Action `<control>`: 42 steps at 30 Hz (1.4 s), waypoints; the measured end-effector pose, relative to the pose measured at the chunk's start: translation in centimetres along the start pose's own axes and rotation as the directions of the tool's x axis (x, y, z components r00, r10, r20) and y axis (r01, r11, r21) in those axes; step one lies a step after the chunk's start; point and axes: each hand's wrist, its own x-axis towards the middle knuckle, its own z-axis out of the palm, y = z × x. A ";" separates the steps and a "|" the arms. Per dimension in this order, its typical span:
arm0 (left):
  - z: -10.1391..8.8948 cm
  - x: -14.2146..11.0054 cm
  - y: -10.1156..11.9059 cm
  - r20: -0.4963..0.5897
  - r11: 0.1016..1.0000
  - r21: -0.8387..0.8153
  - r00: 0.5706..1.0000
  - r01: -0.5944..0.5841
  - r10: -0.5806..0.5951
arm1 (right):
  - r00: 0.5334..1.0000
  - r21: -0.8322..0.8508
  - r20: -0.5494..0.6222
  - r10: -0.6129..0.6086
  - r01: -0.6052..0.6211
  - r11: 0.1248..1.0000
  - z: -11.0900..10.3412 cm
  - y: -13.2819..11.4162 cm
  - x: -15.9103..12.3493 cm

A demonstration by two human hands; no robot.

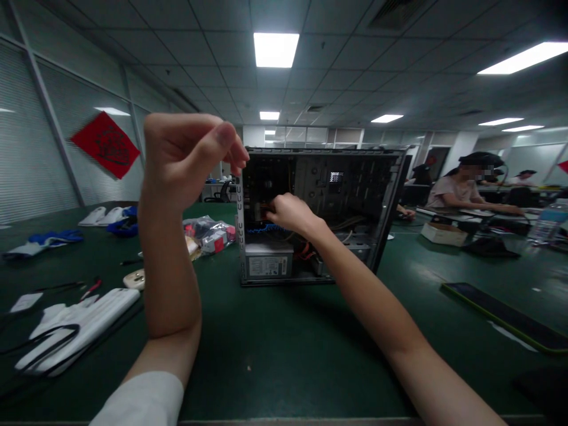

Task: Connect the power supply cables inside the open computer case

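An open computer case [355,177] stands upright on the green table [284,355], its inside facing me. My right hand [290,214] reaches into the case at its left side, fingers closed on a small dark part among the cables that I cannot make out. My left hand [186,155] is raised in front of the case's upper left corner, fingers curled and pinched together; anything between them is too small to see. A grey power supply [268,260] sits at the case's bottom.
White gloves [75,328] and small tools lie at the left front, blue and white gloves [44,241] further back. Plastic bags of parts [210,234] rest beside the case. A dark flat panel [506,316] lies at the right. Other people [461,189] sit at the far right.
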 end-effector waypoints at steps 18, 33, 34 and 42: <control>-2.2 0.8 -2.2 0.848 0.933 0.277 0.398 0.227 -0.349 | 0.992 -0.009 -0.026 0.121 -0.121 0.993 2.3 -1.1 1.8; -4.6 0.2 -6.9 0.730 0.872 0.358 0.483 0.334 -0.484 | 0.990 -0.075 -0.097 0.098 -0.105 0.992 3.3 -1.4 1.8; -4.6 0.2 -7.1 0.732 0.865 0.368 0.467 0.340 -0.495 | 0.988 -0.081 -0.106 0.109 -0.118 0.990 3.4 -1.4 1.8; -4.9 0.1 -7.7 0.710 0.821 0.448 0.417 0.355 -0.568 | 0.973 -0.105 -0.156 0.170 -0.188 0.977 3.9 -2.0 1.9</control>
